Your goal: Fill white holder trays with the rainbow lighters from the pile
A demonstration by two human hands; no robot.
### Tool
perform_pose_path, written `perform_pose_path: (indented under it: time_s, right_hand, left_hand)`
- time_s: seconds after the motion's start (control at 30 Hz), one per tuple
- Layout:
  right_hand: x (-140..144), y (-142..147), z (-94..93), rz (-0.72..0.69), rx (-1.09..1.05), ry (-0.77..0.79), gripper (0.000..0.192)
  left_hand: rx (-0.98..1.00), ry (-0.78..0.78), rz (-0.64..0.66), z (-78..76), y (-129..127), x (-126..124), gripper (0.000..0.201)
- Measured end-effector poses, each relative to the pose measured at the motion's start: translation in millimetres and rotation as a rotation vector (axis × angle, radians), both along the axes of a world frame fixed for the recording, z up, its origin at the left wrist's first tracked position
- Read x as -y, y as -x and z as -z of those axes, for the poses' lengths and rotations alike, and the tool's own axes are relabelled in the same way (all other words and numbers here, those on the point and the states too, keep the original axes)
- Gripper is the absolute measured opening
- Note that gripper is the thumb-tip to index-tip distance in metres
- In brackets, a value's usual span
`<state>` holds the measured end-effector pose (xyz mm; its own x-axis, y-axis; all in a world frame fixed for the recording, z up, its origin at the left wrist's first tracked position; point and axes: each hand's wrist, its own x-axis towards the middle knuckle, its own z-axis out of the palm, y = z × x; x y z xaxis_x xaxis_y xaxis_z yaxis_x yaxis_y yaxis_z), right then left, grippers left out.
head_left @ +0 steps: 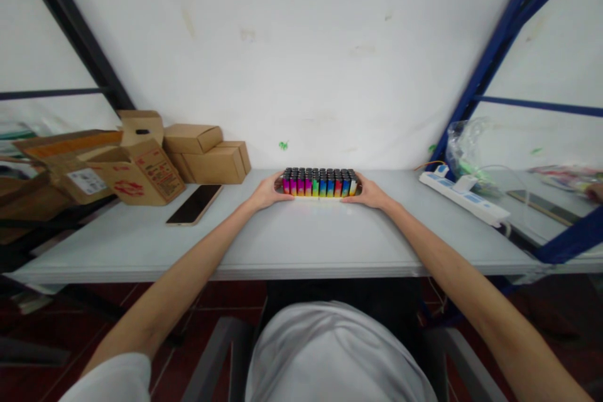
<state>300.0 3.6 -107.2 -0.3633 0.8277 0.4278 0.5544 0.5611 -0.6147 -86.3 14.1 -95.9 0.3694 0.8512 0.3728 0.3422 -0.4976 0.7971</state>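
Rows of upright lighters (319, 184) with black tops and purple, green, blue, red and yellow bodies are packed in a shallow white tray (319, 198) at the back of the table. My left hand (270, 192) is wrapped round the tray's left end, its thumb along the front edge. At the opposite end, my right hand (370, 192) grips in the same way. The far fingers of both hands are partly hidden behind the tray ends. Whether the tray touches the tabletop I cannot tell.
A phone (195, 205) lies left on the grey table (320, 242). Behind it stand an open carton (141, 173) and closed brown boxes (214, 163). To the right are a white power strip (464, 198), crumpled clear plastic (466, 144) and a blue frame post (490, 56).
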Motion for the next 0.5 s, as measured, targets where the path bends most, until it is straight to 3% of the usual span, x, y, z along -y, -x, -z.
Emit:
perform_pose_path:
  time_s: [0.5]
  right_hand:
    - [-0.3, 0.8, -0.3, -0.034, -0.040, 0.008, 0.105]
  left_hand:
    - [-0.028, -0.012, 0.005, 1.9, 0.5, -0.5, 0.107]
